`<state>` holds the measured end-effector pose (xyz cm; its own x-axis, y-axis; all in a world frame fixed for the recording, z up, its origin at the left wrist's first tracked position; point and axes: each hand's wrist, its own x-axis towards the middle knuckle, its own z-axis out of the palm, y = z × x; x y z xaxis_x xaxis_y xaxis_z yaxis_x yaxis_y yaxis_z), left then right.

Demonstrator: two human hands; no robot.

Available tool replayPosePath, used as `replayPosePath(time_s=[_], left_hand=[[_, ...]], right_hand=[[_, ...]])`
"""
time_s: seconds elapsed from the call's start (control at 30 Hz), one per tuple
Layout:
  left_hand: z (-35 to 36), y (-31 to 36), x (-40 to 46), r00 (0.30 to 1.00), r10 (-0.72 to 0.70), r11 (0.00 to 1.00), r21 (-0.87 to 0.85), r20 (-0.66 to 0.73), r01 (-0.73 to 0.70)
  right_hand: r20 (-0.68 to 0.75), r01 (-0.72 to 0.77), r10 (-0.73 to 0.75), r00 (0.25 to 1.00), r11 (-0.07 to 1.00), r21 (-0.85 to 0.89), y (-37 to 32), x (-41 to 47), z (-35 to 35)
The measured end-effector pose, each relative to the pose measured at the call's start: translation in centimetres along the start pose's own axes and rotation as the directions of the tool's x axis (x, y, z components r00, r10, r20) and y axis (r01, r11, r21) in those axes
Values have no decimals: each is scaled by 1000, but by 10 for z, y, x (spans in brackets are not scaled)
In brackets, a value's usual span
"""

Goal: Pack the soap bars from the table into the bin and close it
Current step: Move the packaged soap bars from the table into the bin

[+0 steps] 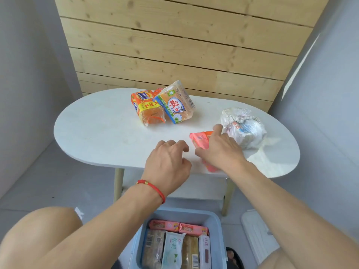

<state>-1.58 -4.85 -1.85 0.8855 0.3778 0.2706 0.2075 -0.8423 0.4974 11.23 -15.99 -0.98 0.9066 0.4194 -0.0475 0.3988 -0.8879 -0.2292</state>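
Observation:
On the white oval table (101,136) lie an orange Tide soap pack (146,107) and, leaning on it, a green-and-orange soap pack (175,102). A clear plastic bag of soap bars (243,128) sits at the right. My right hand (219,148) is closed over a pink soap bar (200,141) near the front edge. My left hand (169,162) hovers just left of it, fingers curled and apart, holding nothing. The open blue bin (215,220) stands on the floor below, with several soap bars (174,247) packed in rows.
A white bin lid (256,232) lies on the floor to the right of the bin. Wooden plank wall panelling (184,45) stands behind the table. My knees frame the bin on both sides. Grey walls close in left and right.

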Motion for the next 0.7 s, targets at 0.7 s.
replayPosePath(time_s=[0.7], left_hand=[[79,-112,-112,477,-257,871,416,840,-263]], right_hand=[[530,-150,197,825,980,-132,63,-119,224]])
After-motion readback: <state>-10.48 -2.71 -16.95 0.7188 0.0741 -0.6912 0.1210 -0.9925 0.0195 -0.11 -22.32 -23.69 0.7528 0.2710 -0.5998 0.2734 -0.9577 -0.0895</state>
